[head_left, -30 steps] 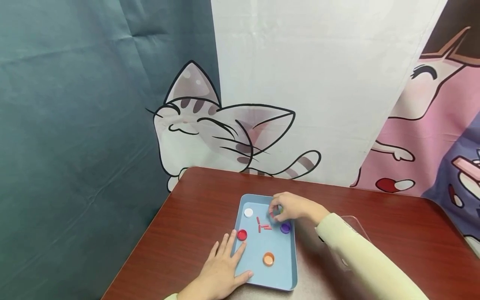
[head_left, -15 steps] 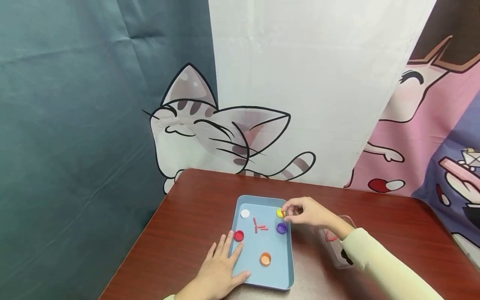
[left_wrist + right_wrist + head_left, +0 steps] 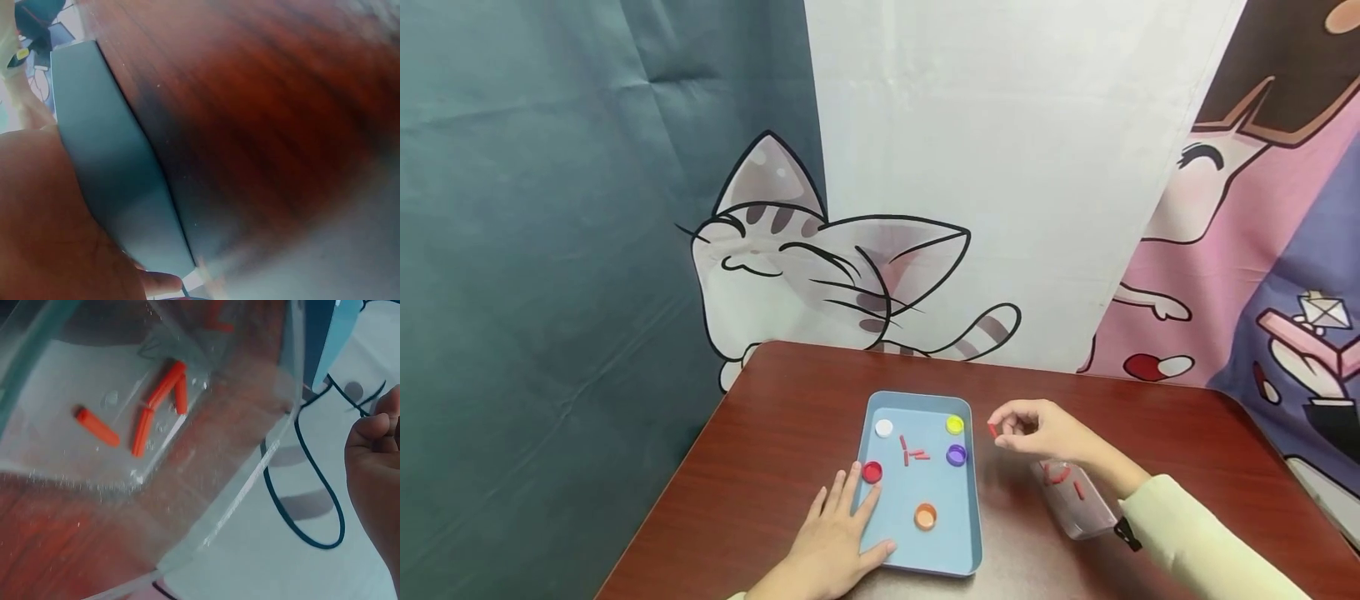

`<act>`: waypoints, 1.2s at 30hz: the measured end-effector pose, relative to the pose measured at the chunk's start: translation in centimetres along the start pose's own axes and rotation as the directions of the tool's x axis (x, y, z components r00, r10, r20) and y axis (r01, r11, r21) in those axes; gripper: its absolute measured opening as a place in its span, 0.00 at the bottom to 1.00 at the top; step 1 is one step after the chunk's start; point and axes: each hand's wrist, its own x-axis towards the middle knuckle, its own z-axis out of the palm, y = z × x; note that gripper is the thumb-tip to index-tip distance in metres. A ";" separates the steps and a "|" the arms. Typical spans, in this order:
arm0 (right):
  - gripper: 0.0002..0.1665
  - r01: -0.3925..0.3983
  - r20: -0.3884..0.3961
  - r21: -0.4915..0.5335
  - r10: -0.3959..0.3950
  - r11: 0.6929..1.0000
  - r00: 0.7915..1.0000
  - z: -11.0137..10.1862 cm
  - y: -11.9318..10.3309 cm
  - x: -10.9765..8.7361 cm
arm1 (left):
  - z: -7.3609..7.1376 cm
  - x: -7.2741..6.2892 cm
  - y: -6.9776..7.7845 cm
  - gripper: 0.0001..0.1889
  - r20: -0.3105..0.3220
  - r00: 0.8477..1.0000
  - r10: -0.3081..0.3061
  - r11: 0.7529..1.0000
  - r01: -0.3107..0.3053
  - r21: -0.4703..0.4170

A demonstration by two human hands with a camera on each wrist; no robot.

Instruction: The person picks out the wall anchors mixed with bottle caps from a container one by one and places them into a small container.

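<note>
In the head view my right hand (image 3: 1048, 437) pinches a short red stick (image 3: 992, 431) between thumb and fingertips, just right of the blue tray (image 3: 943, 542). My left hand (image 3: 827, 542) rests with fingers spread along the tray's left rim. Inside the tray, several red sticks (image 3: 917, 453) lie near the middle, two of them side by side. Below the right wrist stands a clear plastic box (image 3: 1086, 525). The right wrist view looks down into that box, where several loose red sticks (image 3: 95, 427) lie on the bottom.
Around the tray's inside sit small round caps: white (image 3: 883, 428), yellow (image 3: 954, 425), purple (image 3: 957, 455), red (image 3: 872, 472) and orange (image 3: 925, 517). All stand on a reddish-brown table (image 3: 760, 433). A printed cloth (image 3: 1037, 167) hangs behind the table.
My right hand has moved right, from over the tray past its right rim, carrying the red stick. The yellow cap and the clear box now show more fully. My left hand stays on the tray.
</note>
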 end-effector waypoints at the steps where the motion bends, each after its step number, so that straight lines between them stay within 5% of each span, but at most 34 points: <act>1: 0.12 -0.004 -0.007 0.001 0.004 1.000 1.000 -0.2 0.0 -0.2 | 0.0 0.0 0.0 0.44 -0.001 1.000 0.000 1.000 0.000 -0.004; 17: 0.12 -0.089 -0.115 0.019 0.091 0.996 0.989 -3.2 0.5 -5.3 | 0.1 -0.1 -0.2 0.43 -0.011 1.000 0.007 1.000 -0.007 0.004; 25: 0.12 -0.071 -0.152 0.011 0.071 0.997 0.986 -3.9 2.0 -8.0 | 0.1 -0.1 -0.2 0.43 -0.016 1.000 0.009 1.000 -0.009 -0.003; 36: 0.13 -0.146 -0.244 -0.020 0.136 0.989 0.960 -4.8 3.3 -11.1 | 0.1 0.0 -0.2 0.43 0.000 1.000 0.011 1.000 -0.011 -0.011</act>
